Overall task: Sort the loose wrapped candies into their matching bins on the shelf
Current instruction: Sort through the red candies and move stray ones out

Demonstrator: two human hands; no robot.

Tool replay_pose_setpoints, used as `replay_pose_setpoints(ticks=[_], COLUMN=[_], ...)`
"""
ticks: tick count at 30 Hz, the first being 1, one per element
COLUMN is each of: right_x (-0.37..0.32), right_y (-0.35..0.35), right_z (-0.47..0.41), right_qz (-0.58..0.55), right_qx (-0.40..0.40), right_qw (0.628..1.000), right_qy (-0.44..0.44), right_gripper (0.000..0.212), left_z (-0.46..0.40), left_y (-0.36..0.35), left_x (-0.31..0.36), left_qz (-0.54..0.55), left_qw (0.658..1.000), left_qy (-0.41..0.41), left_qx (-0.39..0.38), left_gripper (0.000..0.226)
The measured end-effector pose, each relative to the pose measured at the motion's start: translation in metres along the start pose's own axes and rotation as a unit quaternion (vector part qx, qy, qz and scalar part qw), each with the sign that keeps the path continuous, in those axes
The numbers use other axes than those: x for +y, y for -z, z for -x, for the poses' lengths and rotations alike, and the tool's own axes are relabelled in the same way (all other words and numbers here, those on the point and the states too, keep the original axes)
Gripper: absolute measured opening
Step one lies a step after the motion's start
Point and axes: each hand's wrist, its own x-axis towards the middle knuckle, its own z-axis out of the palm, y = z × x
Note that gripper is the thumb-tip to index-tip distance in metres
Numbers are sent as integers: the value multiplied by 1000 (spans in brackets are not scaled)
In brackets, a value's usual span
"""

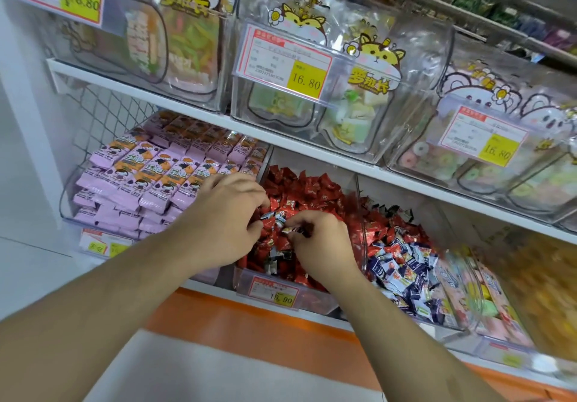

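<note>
Both hands are down in the red candy bin, picking strays out of the red pile. The left hand has its fingers curled onto a blue-and-white wrapped candy near the middle of that bin, and the right hand is pinching another small dark-and-white candy just beside it. A few more dark-wrapped strays sit toward the bin's front edge, below the hands.

Their likely home is the blue candy bin, right next to the red bin on its right side. Trouble is, that bin has red candies mixed into its back half too, so it's easy to grab the wrong colour or miss some.

Main risk from here: the wrappers look slick and small, and with both hands pinching at once, one could slip and bury itself back in the red pile. The clear divider wall between the two bins also has to be lifted over, and a snagged candy would drop.

Left of the red bin are stacked purple snack packs; above it, clear tubs with a yellow 16.80 price tag.
</note>
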Motion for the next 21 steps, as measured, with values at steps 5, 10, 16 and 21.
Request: replay_pose_setpoints(ticks=[5, 10, 16, 21], right_x=[0, 44, 42, -7], right_y=[39, 85, 88, 49], right_z=[25, 58, 64, 28], right_qz=[-33, -43, 6, 10], right_qx=[84, 186, 146, 59], right_qw=[995, 981, 988, 998], right_qy=[44, -27, -42, 33], right_gripper=[13, 21, 30, 30], left_z=[0, 1, 2, 2], left_y=[-2, -2, 1, 1], left_x=[-2, -3, -1, -4], left_qz=[1, 2, 10, 9], left_qw=[1000, 1000, 1000, 1000], left_qy=[-8, -2, 1, -4], left_qx=[3, 2, -5, -5], left_gripper=[36, 36, 36, 36])
